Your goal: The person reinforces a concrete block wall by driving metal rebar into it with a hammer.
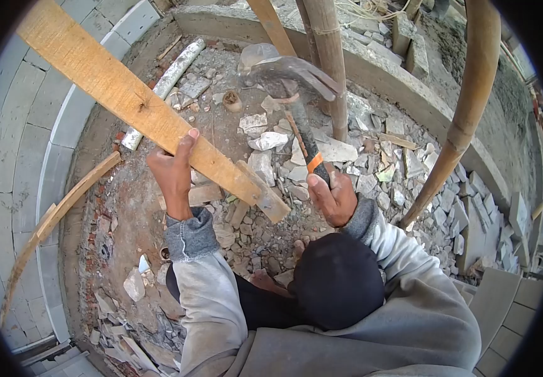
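A long wooden plank (111, 78) slants from the upper left down toward the middle. My left hand (174, 169) grips it from its lower edge, thumb lying on the upper face. At the plank's near end a short wood piece (252, 178) lies against it, crossing at a slight angle. My right hand (335, 198) is closed round the lower handle of a claw hammer (299, 116). The hammer stands raised right of the plank, with its head up and its claw toward the right. An orange band circles the dark handle just above my fingers.
Broken stone and rubble (271, 141) cover the ground. Two bamboo poles (331, 69) (463, 125) rise at the right. A grey block wall (16, 144) curves along the left, with a bent wood strip (54, 217) leaning there. A white pipe (171, 81) lies behind the plank.
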